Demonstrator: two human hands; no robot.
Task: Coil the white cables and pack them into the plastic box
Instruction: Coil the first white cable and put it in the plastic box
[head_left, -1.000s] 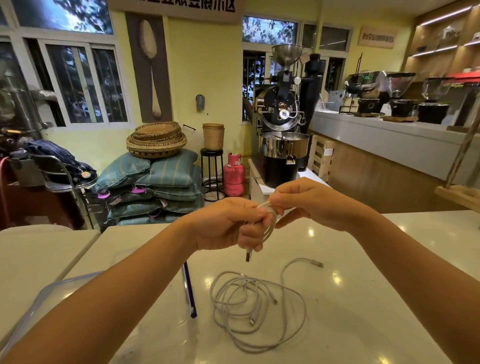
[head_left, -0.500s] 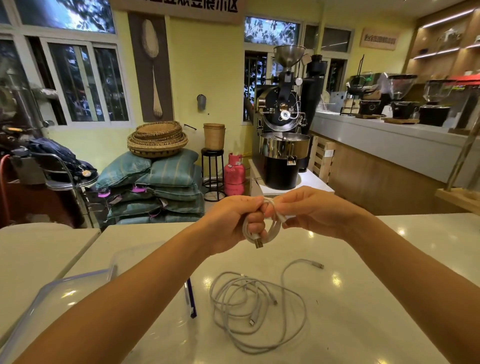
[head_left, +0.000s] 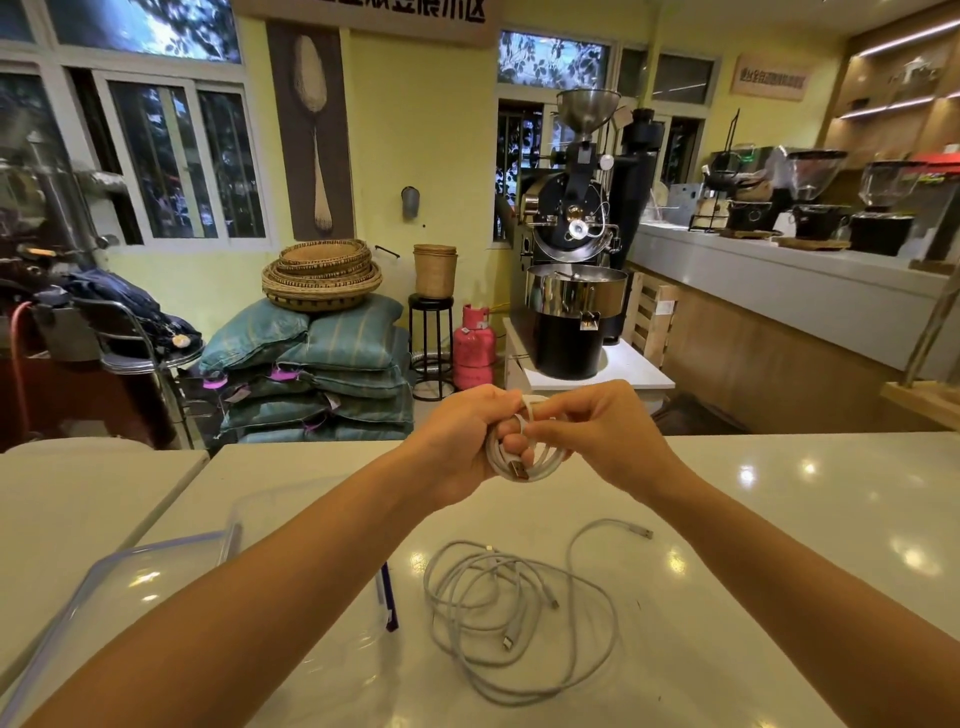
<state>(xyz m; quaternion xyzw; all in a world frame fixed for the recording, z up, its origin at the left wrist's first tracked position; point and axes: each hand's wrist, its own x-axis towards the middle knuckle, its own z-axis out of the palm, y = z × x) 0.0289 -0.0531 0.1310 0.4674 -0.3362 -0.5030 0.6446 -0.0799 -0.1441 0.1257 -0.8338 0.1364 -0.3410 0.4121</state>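
Note:
Above the white table, my left hand (head_left: 462, 447) grips a small coil of white cable (head_left: 545, 460) whose USB plug sticks out below my fingers. My right hand (head_left: 602, 436) pinches the same coil at its top right. A loose tangle of white cables (head_left: 519, 608) lies on the table below my hands, with one end trailing to the right. The clear plastic box (head_left: 311, 525) stands at the left, mostly hidden under my left forearm. Its blue-rimmed lid (head_left: 130, 577) lies beside it at the far left.
The white table (head_left: 779, 519) reaches right and ends at a far edge just past my hands. A second table (head_left: 78, 499) adjoins on the left. Beyond stand stacked sacks, baskets, a stool, a pink gas cylinder, a coffee roaster and a counter.
The cable held between my hands has gone from a loose loop to a tighter coil, and both hands have risen slightly. The tangle on the table has not moved.

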